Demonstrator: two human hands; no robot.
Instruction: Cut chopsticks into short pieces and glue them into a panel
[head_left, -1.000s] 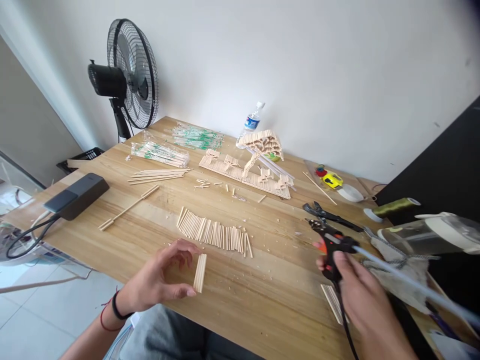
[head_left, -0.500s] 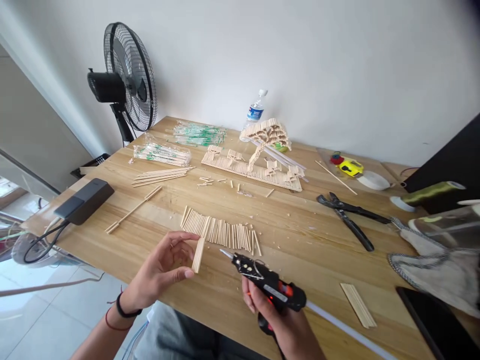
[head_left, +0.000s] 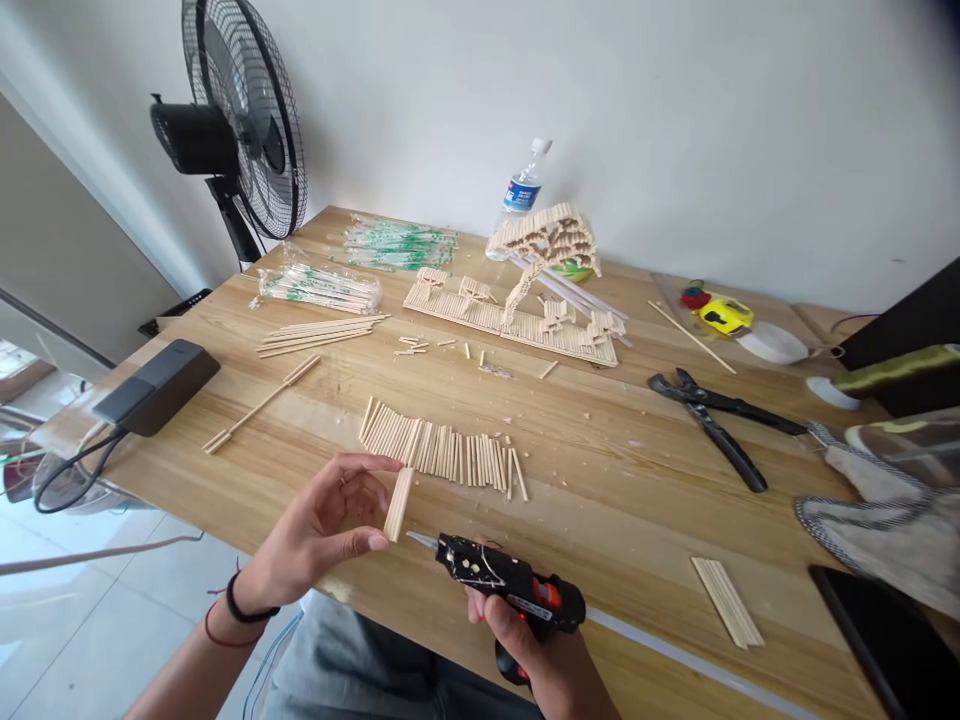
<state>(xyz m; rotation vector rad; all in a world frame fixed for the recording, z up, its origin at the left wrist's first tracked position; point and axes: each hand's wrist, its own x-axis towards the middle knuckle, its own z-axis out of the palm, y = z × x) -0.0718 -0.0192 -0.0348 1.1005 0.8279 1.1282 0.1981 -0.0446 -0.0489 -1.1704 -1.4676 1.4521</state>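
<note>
My left hand (head_left: 330,520) pinches a small panel of wooden sticks (head_left: 399,503) between thumb and fingers, tilted above the table. One stick on it reaches up past the others. In my right hand (head_left: 517,640) is a black hot glue gun (head_left: 506,580), with a long clear glue stick (head_left: 697,660) coming out of its back. The gun's nozzle points left, close to the panel's lower end but apart from it. Just behind the panel lies a row of short cut sticks (head_left: 442,450). Another flat stick panel (head_left: 727,602) rests at the right.
A stick-built model (head_left: 517,320) stands at the back beside a water bottle (head_left: 523,190). Bagged sticks (head_left: 322,288), loose sticks (head_left: 319,335) and a black power adapter (head_left: 161,385) are at left. Pliers (head_left: 709,420), a yellow tape measure (head_left: 726,316) and a phone (head_left: 870,630) lie right.
The glue gun in my right hand has moved left, its nozzle now nearer the lower end of the panel. My left hand keeps its pinch on the panel. The camera view has shifted slightly.
</note>
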